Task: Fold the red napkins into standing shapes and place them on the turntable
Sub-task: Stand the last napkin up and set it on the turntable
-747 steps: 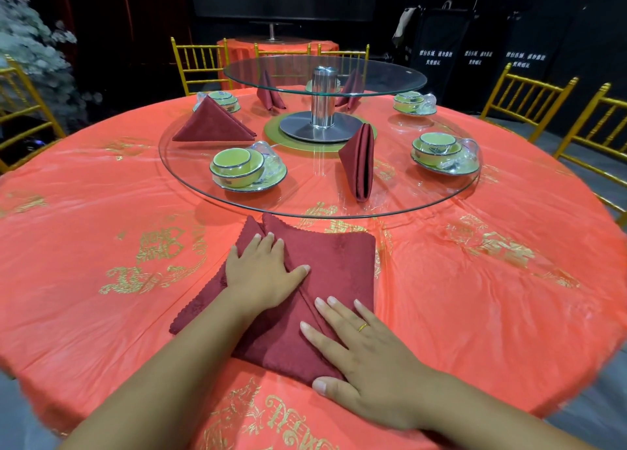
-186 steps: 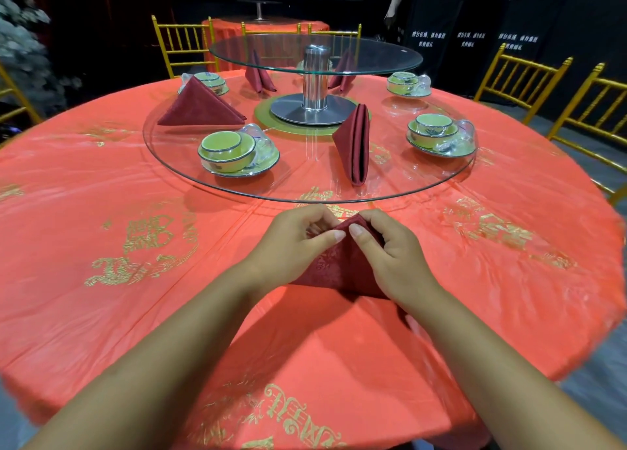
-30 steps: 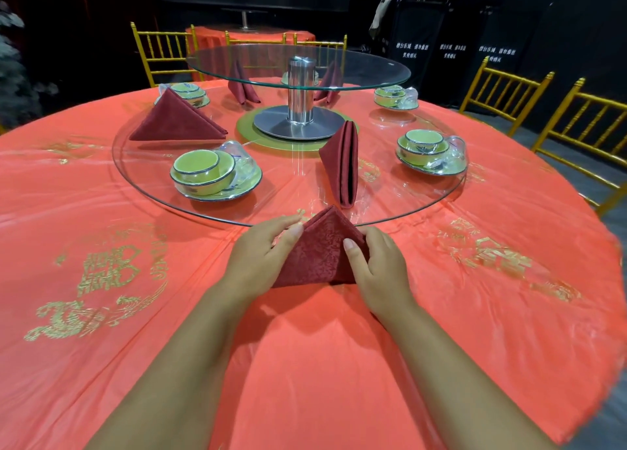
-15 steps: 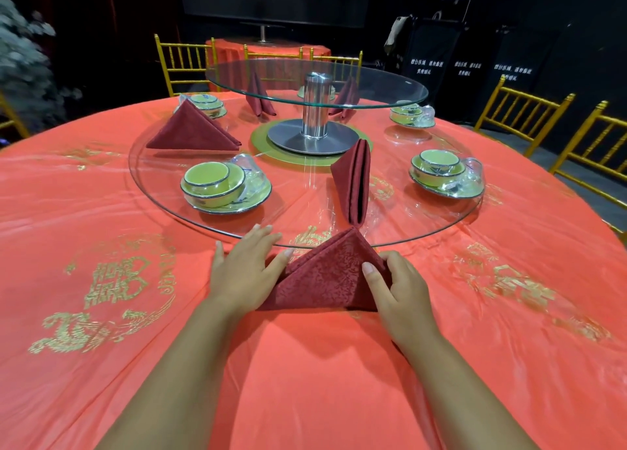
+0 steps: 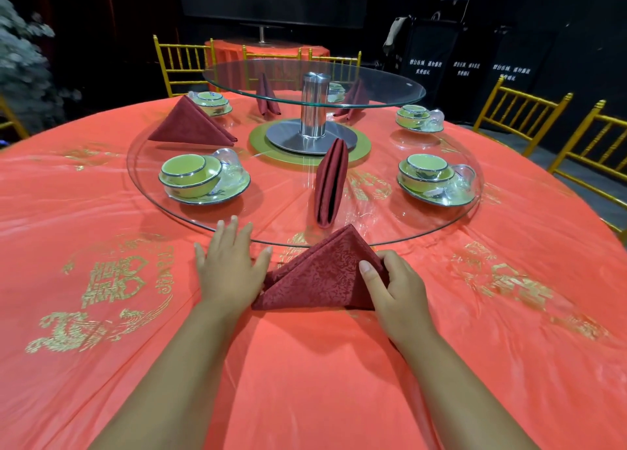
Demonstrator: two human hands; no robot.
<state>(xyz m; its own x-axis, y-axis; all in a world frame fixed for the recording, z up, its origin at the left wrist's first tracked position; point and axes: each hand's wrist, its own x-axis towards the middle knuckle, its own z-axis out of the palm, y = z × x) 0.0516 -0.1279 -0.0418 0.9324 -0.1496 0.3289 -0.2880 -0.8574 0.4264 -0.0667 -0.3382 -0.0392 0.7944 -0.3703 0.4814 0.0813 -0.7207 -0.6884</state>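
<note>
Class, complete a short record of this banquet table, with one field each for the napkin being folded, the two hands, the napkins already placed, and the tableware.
folded napkin: triangular, standing on the tablecloth before the turntable
left hand: fingers straight, against its left side
right hand: grips its right corner
placed napkins: four in view on the turntable
bowl sets: green, spaced around the turntable

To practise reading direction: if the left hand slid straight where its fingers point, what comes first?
The left hand would likely meet the near rim of the glass turntable first, though depth is unclear.
</note>
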